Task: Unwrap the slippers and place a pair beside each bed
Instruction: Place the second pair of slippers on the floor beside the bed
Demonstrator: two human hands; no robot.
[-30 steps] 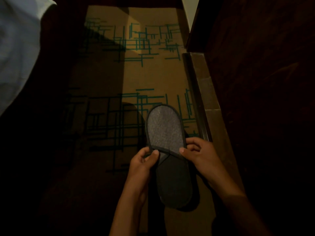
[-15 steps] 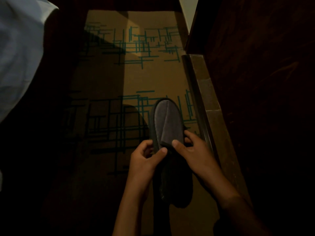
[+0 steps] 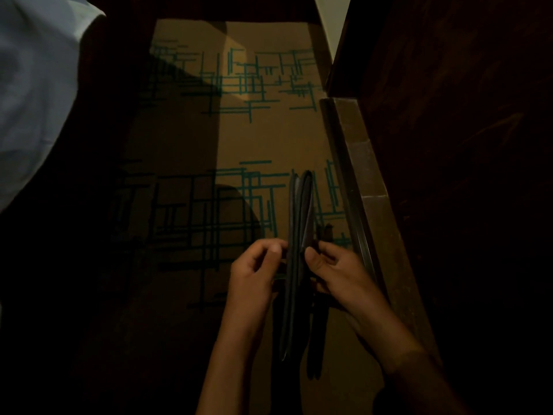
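Two hands hold a pair of dark slippers (image 3: 299, 235) edge-on above the carpet (image 3: 191, 139), in dim light. The slippers stand on their long edges, pressed flat against each other, toes pointing away from the person. Thin dark rims and a sliver of grey lining are visible near the toe end; in this light it is hard to tell where one slipper ends and the other begins.

The left hand (image 3: 254, 274) is just left of the slippers, its fingers (image 3: 273, 248) curled and closed on the left edge at about mid-length. The right hand (image 3: 335, 271) is just right of the slippers, with the thumb pressed against the near face and the remaining fingers (image 3: 326, 259) wrapped behind. Both hands grip at the same level.

The carpet is tan with a teal line pattern. A pale stone ledge (image 3: 368, 175) runs along the floor just right of the slippers, and dark wood panelling (image 3: 463, 145) rises beyond it. White bed linen (image 3: 33, 85) lies well to the left of the slippers, at the upper left corner of the view.
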